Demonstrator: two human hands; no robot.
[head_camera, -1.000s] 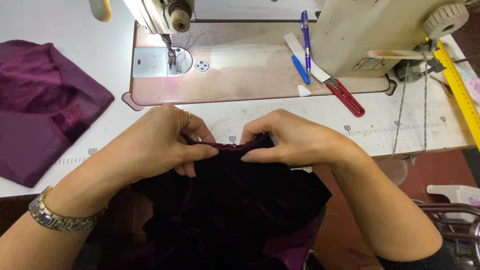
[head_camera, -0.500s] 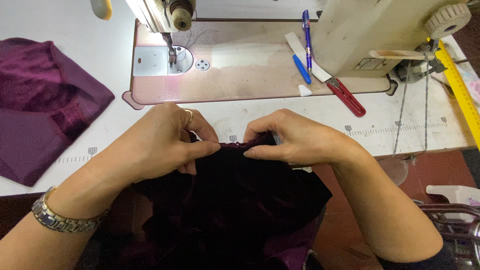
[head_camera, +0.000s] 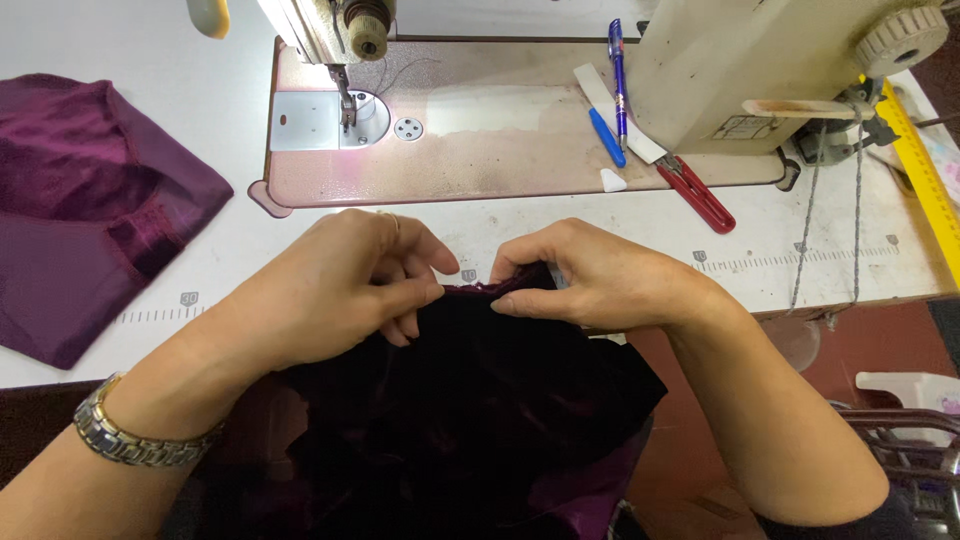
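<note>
A dark purple velvet cloth (head_camera: 470, 400) lies across my lap and the near table edge. My left hand (head_camera: 340, 285) pinches its upper edge between thumb and fingers; a metal watch band sits on that wrist. My right hand (head_camera: 590, 275) grips the same edge just to the right, fingers curled over the fold. The two hands are a few centimetres apart, both below the bed of the sewing machine (head_camera: 480, 130). The needle and presser foot (head_camera: 345, 100) stand at the far left of the bed, well apart from the cloth.
Another purple cloth piece (head_camera: 90, 210) lies on the white table at left. Blue pens (head_camera: 612, 90), a white chalk piece (head_camera: 612, 181) and a red-handled tool (head_camera: 695, 192) rest on the machine bed. A yellow ruler (head_camera: 925, 165) runs along the right.
Both hands stay at the cloth's upper edge; the fingers have shifted slightly along the fold, with the gap between the hands barely altered.
</note>
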